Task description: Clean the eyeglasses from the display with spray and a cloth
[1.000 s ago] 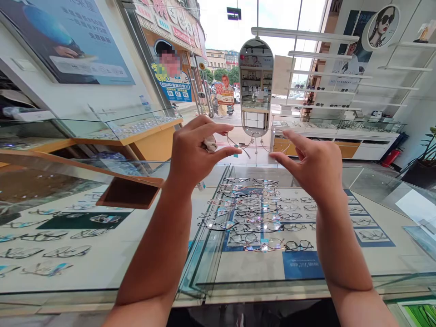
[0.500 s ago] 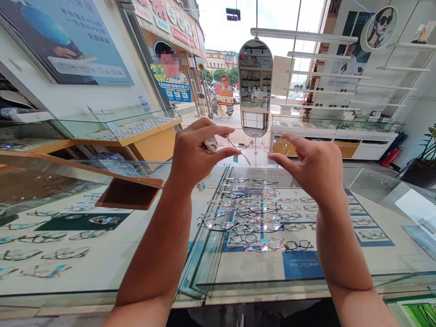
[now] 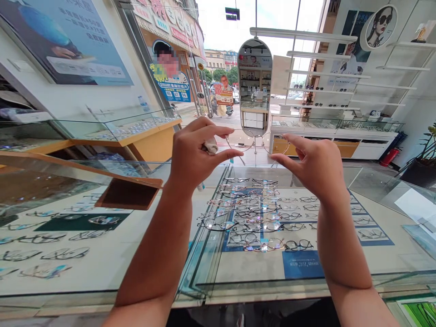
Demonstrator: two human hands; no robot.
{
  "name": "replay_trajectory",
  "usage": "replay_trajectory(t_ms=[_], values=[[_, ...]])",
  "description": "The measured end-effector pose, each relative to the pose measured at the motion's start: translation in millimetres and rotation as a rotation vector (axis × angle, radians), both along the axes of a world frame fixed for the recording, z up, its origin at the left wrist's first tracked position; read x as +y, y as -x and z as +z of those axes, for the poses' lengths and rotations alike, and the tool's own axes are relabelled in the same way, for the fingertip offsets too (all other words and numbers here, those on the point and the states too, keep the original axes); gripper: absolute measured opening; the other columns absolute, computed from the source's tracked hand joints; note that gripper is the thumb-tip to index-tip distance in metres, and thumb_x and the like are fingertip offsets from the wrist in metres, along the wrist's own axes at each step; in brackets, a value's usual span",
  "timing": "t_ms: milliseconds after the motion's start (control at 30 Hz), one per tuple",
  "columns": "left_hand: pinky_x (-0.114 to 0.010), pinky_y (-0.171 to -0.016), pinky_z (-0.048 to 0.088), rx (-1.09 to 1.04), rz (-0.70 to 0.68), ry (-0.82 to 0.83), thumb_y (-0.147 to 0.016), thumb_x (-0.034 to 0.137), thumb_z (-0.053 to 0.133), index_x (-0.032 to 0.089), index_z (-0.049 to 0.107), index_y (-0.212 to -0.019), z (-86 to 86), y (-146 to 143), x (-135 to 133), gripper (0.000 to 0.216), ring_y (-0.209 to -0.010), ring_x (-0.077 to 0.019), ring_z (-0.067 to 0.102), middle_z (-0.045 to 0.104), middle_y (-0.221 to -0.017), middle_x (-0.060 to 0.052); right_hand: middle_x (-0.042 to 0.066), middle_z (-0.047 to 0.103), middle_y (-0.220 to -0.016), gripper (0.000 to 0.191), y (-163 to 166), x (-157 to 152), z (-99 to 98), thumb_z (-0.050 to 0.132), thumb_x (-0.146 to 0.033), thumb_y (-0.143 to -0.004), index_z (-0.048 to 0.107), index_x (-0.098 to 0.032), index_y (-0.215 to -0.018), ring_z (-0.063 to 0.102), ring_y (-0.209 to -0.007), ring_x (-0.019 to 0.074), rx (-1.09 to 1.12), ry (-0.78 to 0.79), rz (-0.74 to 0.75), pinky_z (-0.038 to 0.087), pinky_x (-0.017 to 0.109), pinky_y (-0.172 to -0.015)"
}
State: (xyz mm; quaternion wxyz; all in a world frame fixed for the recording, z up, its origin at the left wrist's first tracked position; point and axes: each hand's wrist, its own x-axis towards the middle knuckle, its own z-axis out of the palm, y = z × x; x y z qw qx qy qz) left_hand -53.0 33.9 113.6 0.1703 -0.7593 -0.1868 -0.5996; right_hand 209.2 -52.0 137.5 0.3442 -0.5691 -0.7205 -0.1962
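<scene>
1. Case (image 3: 252, 268): glass top spreads below, with air above for moving; its far edge shows just under the glasses.
2. Mirror (image 3: 255, 86): beyond the glasses; clearance hard to judge.
3. Left hand (image 3: 194, 152), right hand (image 3: 316, 165): each thumb and forefinger pinches an outer rim.
4. Glasses (image 3: 252, 141): raised between both hands; probably light, springy, fragile; best held by the rims.
5. Wad (image 3: 211, 145): pale, likely soft, tucked in the left hand.

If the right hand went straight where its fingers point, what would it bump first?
The right hand would likely meet the thin-rimmed glasses it seems to be holding, though depth is unclear.
</scene>
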Motion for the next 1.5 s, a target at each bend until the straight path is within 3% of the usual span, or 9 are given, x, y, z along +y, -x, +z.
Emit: replay_trajectory(t_ms=[233, 433, 767, 933, 1067, 1333, 1500], values=[[-0.034, -0.060, 0.045, 0.011, 0.103, -0.087, -0.076, 0.062, 0.089, 0.028, 0.079, -0.104, -0.1, -8, -15, 0.046, -0.072, -0.0160, 0.060, 0.066, -0.081, 0.001, -0.002, 0.061, -0.066, 0.042, -12, 16, -2.1, 0.083, -0.046, -0.085, 0.082, -0.024, -0.121, 0.048, -0.063, 0.0128, 0.124, 0.089, 0.139, 0.031, 0.030, -0.066], [-0.037, -0.074, 0.050, -0.033, 0.092, 0.114, -0.075, 0.064, 0.088, 0.031, 0.077, -0.109, -6.1, -12, -15, 0.048, -0.084, -0.0230, 0.061, 0.062, -0.087, -0.002, -0.003, 0.057, -0.065, 0.041, -16, 22, -3.7, 0.085, -0.043, -0.084, 0.083, -0.023, -0.120, 0.045, -0.062, 0.0113, 0.153, 0.093, 0.178, 0.031, 0.030, -0.064], [-0.040, -0.079, 0.054, -0.097, 0.080, 0.158, -0.077, 0.066, 0.085, 0.033, 0.077, -0.112, -4.0, -10, -14, 0.049, -0.090, -0.0242, 0.064, 0.062, -0.091, -0.003, -0.004, 0.052, -0.061, 0.049, -13, 28, -8.1, 0.082, -0.049, -0.086, 0.080, -0.023, -0.127, 0.041, -0.058, 0.0118, 0.217, 0.013, 0.221, 0.033, 0.031, -0.063], [-0.040, -0.080, 0.058, -0.108, 0.086, 0.146, -0.084, 0.070, 0.078, 0.030, 0.076, -0.119, -4.0, -8, 0, 0.052, -0.089, -0.0148, 0.068, 0.072, -0.099, 0.002, -0.003, 0.054, -0.058, 0.052, 4, 18, -8.6, 0.074, -0.057, -0.090, 0.078, -0.025, -0.131, 0.043, -0.056, 0.0132, 0.195, -0.117, 0.098, 0.033, 0.032, -0.063], [-0.038, -0.078, 0.058, -0.158, 0.002, 0.214, -0.082, 0.073, 0.078, 0.031, 0.076, -0.121, -9.1, -12, 9, 0.057, -0.092, -0.0190, 0.070, 0.076, -0.109, -0.003, 0.000, 0.061, -0.060, 0.056, 13, 8, -8.3, 0.069, -0.064, -0.092, 0.077, -0.027, -0.134, 0.052, -0.059, 0.0166, 0.124, -0.171, -0.001, 0.031, 0.033, -0.061], [-0.029, -0.060, 0.050, -0.200, -0.076, 0.350, -0.079, 0.069, 0.082, 0.028, 0.075, -0.125, -13.3, -21, 3, 0.061, -0.068, -0.0134, 0.063, 0.077, -0.116, -0.007, 0.001, 0.062, -0.059, 0.057, 12, -2, -4.3, 0.069, -0.066, -0.091, 0.078, -0.025, -0.130, 0.058, -0.060, 0.0175, 0.114, -0.202, -0.014, 0.033, 0.032, -0.061], [-0.029, -0.059, 0.050, -0.293, -0.054, 0.352, -0.082, 0.068, 0.080, 0.027, 0.074, -0.124, -18.4, -28, 0, 0.059, -0.068, -0.0133, 0.063, 0.078, -0.114, -0.006, 0.001, 0.062, -0.060, 0.058, 14, -5, -3.9, 0.066, -0.068, -0.092, 0.078, -0.025, -0.129, 0.057, -0.061, 0.0181, 0.160, -0.199, -0.003, 0.035, 0.033, -0.062]])
